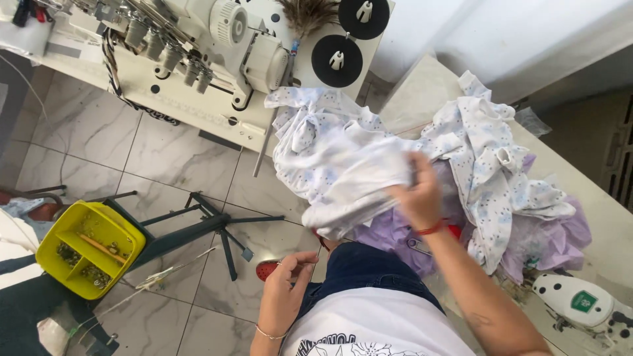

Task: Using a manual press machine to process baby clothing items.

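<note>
Right hand [417, 195], right of the frame's centre with a red band at the wrist, is closed in a pinch on a fold of the white dotted garment [343, 165], which hangs down from the heap in the upper middle of the frame. Left hand [285, 295], low in the centre with a thin bracelet on the wrist, hangs loosely curled near the knee of the dark jeans [359, 270]; it holds nothing that can be made out. More dotted white cloth [491, 158] lies bunched to the right on the pale table [606, 217], over lilac fabric [554, 240]. A white sewing machine [198, 53] fills the upper left, with two black discs [337, 60] beside it. A yellow divided tray [89, 247] sits at the lower left above the marble-tile floor [86, 145]. Another small white machine [580, 304] shows at the lower right.
</note>
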